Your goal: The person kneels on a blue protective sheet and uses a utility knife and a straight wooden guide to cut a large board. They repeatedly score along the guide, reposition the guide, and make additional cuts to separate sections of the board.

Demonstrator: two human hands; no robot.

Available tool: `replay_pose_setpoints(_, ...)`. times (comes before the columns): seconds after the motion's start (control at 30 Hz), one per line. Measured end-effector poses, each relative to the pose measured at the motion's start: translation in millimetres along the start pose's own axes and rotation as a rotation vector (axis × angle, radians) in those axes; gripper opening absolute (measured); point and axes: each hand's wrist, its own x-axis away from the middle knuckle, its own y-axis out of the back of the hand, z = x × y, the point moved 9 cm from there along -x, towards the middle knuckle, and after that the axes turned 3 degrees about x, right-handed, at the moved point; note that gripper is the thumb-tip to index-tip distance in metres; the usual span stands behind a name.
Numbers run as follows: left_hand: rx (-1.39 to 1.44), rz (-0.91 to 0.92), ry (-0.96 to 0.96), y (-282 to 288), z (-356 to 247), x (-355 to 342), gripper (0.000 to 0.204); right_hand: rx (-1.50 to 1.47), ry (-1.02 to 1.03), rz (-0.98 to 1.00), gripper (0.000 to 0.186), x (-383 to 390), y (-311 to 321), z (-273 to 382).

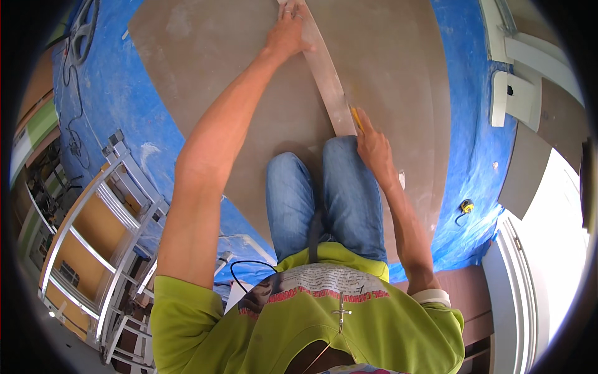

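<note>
A large brown sheet (386, 56) lies on the floor, and I kneel on it in blue jeans. Across it runs a long, pale straight strip (327, 78), its near end by my right knee. My left hand (290, 32) presses on the strip's far part, thumb spread out and fingers stretched forward; the fingertips are partly lost at the top edge. Beside the strip's near end, my right hand (374, 144) is closed around a slim yellow tool (357, 119). Its tip is near the strip's right edge; I cannot tell whether it is a pencil or a knife.
Blue sheeting (470, 137) surrounds the brown sheet. A yellow and black tape measure (466, 207) lies on it at the right. Metal ladder-like frames (103, 243) stand at the left, with a dark cable (75, 134) beyond them. White panels (520, 103) lie along the right side.
</note>
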Motion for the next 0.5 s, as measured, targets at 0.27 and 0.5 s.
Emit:
replay_pose_setpoints(0.27, -0.021, -0.004, 0.015, -1, -3, -1, 0.122, 0.041, -0.002, 0.035, 0.059, 21, -2, -20)
replay_pose_setpoints(0.5, -0.070, 0.024, 0.073, -2, 3, -2, 0.121, -0.037, -0.033, 0.101, 0.057, 37, -5, -32)
